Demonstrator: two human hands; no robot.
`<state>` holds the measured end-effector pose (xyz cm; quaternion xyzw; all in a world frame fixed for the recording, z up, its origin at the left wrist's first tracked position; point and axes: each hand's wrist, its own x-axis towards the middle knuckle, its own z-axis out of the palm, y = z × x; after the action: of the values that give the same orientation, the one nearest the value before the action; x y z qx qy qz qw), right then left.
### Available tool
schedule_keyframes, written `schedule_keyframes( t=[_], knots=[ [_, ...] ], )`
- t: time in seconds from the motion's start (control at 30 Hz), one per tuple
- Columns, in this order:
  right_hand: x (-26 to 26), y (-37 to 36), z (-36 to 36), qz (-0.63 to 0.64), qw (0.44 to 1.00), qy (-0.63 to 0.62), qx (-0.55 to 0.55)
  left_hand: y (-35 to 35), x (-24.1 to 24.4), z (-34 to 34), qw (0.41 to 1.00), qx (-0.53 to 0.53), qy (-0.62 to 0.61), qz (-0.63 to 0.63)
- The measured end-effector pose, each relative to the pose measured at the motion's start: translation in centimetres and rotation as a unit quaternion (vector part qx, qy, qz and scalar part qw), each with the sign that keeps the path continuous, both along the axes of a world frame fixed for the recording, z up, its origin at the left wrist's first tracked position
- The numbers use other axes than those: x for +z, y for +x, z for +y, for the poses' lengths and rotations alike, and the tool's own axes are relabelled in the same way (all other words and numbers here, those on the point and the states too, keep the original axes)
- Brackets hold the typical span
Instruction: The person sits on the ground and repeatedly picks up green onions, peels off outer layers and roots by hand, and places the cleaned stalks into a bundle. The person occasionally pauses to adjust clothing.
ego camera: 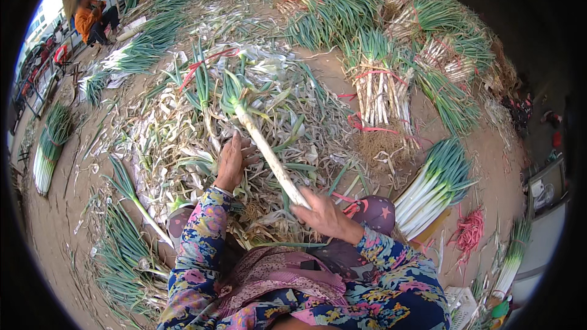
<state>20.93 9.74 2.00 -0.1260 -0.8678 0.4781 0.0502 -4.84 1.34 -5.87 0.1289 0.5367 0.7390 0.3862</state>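
Observation:
A large green onion [266,146] with a thick pale stalk and green leaves is gripped near its root end by my right hand [323,216]. It slants up and to the left over a heap of stripped leaves and husks [165,142]. My left hand [233,160] is just left of the stalk, fingers apart, holding nothing that I can see. Beyond it lies a thinner green onion [206,114] on the heap. To the right of my knee, a bundle of cleaned green onions [426,192] rests with its white ends towards me.
Tied, untrimmed bundles [383,87] stand at the right, with larger piles [339,9] behind. Loose green onions [126,256] lie at my left. Pink-red twine [468,233] lies on the right. A person in orange [87,20] sits at the far left.

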Motion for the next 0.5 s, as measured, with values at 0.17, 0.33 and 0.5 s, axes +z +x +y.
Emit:
schedule_keyframes(
  t=[0.17,0.33,0.5],
  knots=[
    [-2.0,14.1,-5.7,-0.106,0.993,-0.05,-0.03,3.1,-8.8,2.4,0.941,0.064,0.112,-0.313],
    [-2.3,16.1,-7.6,-0.018,0.993,-0.075,-0.095,7.2,-1.0,2.6,0.935,0.105,0.182,-0.288],
    [-3.6,12.6,-8.6,0.106,0.99,-0.051,-0.076,6.5,10.3,0.1,0.962,0.089,0.232,-0.117]
  ],
)
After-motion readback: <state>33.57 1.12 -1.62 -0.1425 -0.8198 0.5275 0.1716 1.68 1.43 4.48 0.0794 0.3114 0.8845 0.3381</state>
